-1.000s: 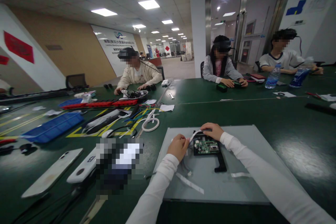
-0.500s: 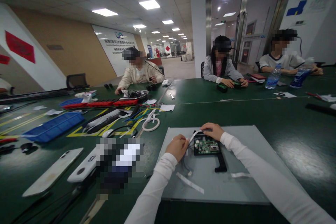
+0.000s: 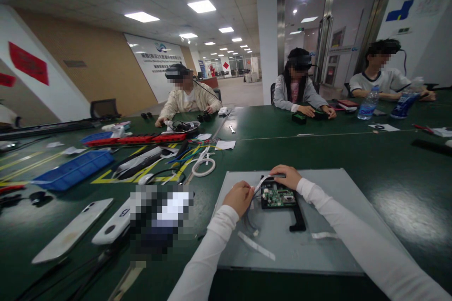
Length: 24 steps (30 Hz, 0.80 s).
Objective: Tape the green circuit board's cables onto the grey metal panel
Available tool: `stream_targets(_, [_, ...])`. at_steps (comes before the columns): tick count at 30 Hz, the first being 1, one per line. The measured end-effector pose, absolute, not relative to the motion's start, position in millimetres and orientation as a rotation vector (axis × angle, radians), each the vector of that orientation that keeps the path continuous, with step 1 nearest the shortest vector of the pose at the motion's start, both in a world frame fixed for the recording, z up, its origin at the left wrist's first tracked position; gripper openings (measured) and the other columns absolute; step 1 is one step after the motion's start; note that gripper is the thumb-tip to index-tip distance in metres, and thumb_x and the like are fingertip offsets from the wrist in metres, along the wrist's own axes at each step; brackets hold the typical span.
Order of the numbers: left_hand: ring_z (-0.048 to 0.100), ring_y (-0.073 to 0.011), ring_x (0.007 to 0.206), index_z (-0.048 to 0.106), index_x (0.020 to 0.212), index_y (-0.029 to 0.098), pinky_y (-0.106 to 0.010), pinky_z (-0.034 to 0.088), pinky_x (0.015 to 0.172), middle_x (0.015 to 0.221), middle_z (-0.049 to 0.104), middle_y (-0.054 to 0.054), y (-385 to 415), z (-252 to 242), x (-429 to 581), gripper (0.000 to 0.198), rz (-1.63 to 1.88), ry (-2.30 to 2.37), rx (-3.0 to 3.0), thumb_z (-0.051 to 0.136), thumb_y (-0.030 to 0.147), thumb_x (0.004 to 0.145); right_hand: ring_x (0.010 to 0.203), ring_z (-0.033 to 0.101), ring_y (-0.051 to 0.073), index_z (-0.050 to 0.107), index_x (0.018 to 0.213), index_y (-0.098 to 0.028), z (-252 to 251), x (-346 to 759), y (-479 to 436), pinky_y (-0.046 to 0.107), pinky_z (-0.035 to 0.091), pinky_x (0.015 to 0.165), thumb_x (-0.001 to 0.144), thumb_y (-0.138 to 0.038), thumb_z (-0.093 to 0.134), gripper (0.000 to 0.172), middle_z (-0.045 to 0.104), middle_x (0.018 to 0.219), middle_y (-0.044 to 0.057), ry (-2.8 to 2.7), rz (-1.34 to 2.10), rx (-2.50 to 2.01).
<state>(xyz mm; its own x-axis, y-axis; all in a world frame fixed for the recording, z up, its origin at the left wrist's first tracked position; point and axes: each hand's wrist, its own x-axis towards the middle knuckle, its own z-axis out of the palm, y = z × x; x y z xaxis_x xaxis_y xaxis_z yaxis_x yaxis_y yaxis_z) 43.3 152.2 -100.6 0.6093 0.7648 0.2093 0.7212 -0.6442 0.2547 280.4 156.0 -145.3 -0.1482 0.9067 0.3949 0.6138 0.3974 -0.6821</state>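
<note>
A black frame (image 3: 300,220) with a green circuit board (image 3: 278,196) lies on a grey mat (image 3: 339,254). At its upper left, my left hand (image 3: 240,197) pinches one end of a white strip (image 3: 260,182). My right hand (image 3: 286,177) rests at the board's top edge, fingers closed around the strip's other end and close to the black frame. Grey cables (image 3: 251,225) hang below my left hand. Two loose white strips lie on the mat, one at the lower left (image 3: 256,246) and one to the right (image 3: 325,235).
To the left are a tape roll (image 3: 203,167), a blue tray (image 3: 72,169), a white phone (image 3: 72,230), a white device (image 3: 113,223) and cables. A small wrench (image 3: 232,129) lies farther off. Across the table sit several people, with bottles (image 3: 369,103) at the right.
My hands and the board hold nearly the same position. The view has shifted very slightly. Across the table, the left person's raised hand has lowered.
</note>
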Motion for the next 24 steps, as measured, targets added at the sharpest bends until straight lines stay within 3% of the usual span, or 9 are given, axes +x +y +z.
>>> stream_targets(24, [0.054, -0.0152, 0.081, 0.065, 0.074, 0.016, -0.025, 0.039, 0.078, 0.085, 0.059, -0.006, 150.4, -98.1, 43.9, 0.040, 0.438, 1.244, 2.685, 0.032, 0.033, 0.087, 0.094, 0.046, 0.018, 0.063, 0.095, -0.033, -140.3, 275.3, 151.1, 0.035, 0.034, 0.083, 0.077, -0.035, 0.051, 0.022, 0.053, 0.101, 0.001, -2.049, 0.275, -1.489])
